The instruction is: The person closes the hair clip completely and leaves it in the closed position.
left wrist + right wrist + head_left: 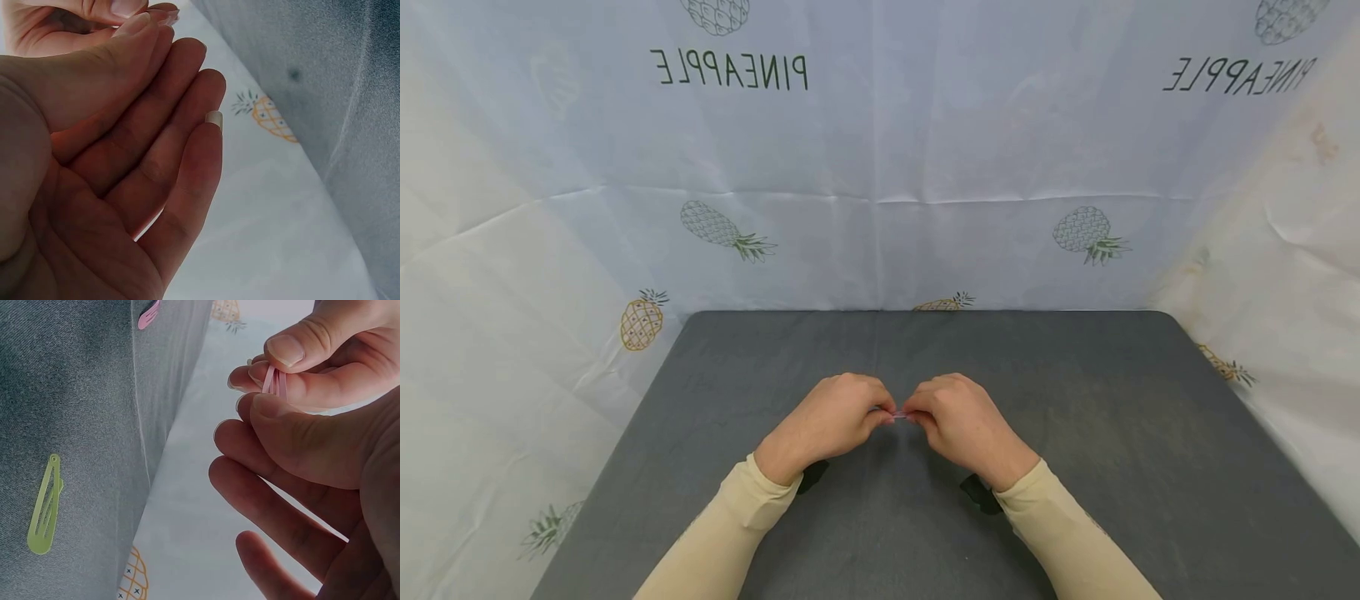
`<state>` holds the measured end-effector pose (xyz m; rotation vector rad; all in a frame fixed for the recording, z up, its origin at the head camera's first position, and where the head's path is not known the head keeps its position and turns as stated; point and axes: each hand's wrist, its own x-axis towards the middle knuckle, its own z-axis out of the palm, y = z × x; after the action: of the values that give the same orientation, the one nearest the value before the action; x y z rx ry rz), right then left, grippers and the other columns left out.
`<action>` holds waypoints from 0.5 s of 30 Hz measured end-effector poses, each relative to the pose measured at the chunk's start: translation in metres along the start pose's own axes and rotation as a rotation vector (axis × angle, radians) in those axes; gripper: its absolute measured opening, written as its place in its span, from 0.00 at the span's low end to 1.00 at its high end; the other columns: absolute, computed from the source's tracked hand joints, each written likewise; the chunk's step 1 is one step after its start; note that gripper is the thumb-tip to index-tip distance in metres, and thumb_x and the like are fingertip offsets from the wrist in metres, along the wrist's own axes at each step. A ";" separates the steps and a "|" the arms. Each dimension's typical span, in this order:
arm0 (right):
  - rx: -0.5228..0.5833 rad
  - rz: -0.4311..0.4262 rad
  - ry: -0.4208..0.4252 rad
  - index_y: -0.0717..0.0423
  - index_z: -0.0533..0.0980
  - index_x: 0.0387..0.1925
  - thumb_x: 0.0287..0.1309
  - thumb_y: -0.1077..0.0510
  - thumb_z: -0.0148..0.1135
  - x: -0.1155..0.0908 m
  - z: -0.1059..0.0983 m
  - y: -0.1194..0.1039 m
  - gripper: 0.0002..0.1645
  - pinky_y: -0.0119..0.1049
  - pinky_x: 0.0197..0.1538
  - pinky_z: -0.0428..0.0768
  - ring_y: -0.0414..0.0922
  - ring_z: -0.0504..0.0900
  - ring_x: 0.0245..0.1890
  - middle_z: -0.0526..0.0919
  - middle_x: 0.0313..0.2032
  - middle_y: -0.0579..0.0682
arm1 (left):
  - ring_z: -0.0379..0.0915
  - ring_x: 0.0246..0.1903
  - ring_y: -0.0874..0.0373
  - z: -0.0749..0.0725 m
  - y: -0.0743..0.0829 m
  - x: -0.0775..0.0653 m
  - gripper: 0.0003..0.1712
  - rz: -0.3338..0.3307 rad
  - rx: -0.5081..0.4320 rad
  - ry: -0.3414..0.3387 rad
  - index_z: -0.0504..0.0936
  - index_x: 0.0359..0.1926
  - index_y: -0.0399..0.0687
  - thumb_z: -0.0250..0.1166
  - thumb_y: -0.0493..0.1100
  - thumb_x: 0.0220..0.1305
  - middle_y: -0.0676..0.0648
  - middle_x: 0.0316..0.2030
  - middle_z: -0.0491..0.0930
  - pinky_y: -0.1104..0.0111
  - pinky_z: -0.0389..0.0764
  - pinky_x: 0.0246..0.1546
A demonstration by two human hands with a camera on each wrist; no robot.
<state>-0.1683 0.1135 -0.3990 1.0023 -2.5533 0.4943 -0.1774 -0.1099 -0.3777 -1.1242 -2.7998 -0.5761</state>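
In the head view the left hand and right hand meet fingertip to fingertip over the dark table. A small pink hair clip spans the gap between them. Seen from the right wrist, the clip's thin pink bars show between both thumbs, while its ends are hidden under the fingers. The left hand pinches one end between thumb and forefinger, and the right hand pinches the other. The remaining fingers of the left hand are gently bent, apart from the clip.
A green snap hair clip lies on grey denim-like fabric in the right wrist view, and another pink clip shows near its top edge. The dark grey table is bordered by white pineapple-print cloth.
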 end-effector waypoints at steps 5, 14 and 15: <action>-0.010 -0.012 -0.006 0.46 0.92 0.35 0.59 0.62 0.81 0.001 0.000 -0.001 0.06 0.43 0.52 0.86 0.39 0.86 0.32 0.90 0.31 0.39 | 0.84 0.34 0.62 0.000 0.000 0.000 0.03 0.001 -0.001 -0.004 0.94 0.41 0.51 0.77 0.41 0.68 0.54 0.38 0.91 0.69 0.85 0.38; -0.017 -0.040 0.006 0.48 0.92 0.35 0.59 0.63 0.81 0.001 0.002 -0.001 0.06 0.44 0.52 0.87 0.40 0.87 0.33 0.90 0.31 0.40 | 0.83 0.33 0.63 -0.001 0.000 0.000 0.02 0.010 0.012 -0.009 0.94 0.41 0.52 0.77 0.41 0.68 0.55 0.38 0.91 0.70 0.84 0.38; -0.018 -0.042 0.008 0.48 0.92 0.34 0.59 0.63 0.81 0.001 0.002 -0.001 0.06 0.44 0.52 0.87 0.40 0.87 0.33 0.90 0.31 0.40 | 0.83 0.33 0.63 -0.002 0.000 0.000 0.02 0.013 0.016 -0.009 0.94 0.40 0.52 0.77 0.41 0.68 0.55 0.38 0.91 0.70 0.85 0.38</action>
<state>-0.1685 0.1112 -0.4003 1.0436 -2.5194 0.4617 -0.1772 -0.1107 -0.3763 -1.1442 -2.7969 -0.5477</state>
